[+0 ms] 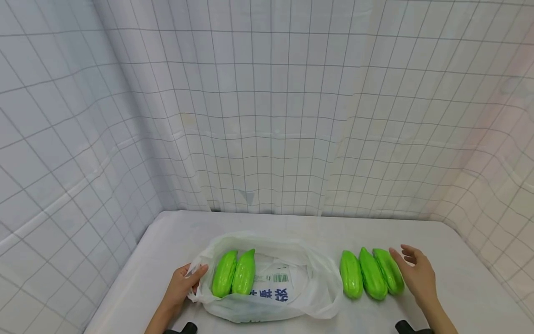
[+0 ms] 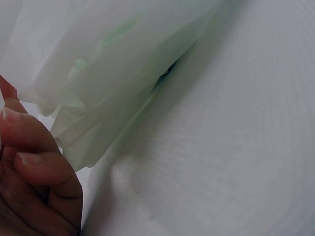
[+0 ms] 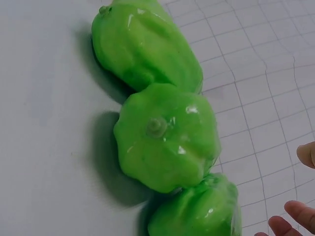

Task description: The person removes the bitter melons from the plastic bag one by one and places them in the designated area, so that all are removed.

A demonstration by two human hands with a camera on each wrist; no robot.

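Note:
A thin white plastic bag (image 1: 317, 283) lies spread with its mouth facing up. Inside it, on the left, two glossy bright green bitter melons (image 1: 244, 273) rest side by side. My left hand (image 1: 184, 283) pinches the bag's left rim; the left wrist view shows curled fingers (image 2: 44, 172) beside the translucent plastic (image 2: 113, 93). To the right of the bag, three more bitter melons (image 1: 372, 273) lie in a row. My right hand (image 1: 419, 276) hovers beside the rightmost one, fingers loosely bent and holding nothing. In the right wrist view its fingertips (image 3: 300, 214) show apart from the melons (image 3: 167, 137).
Everything rests on a table with a white cover (image 1: 175, 232). White grid-patterned curtains (image 1: 267, 162) enclose the back and both sides. Blue lettering and a green barcode (image 1: 281, 278) are printed on the bag.

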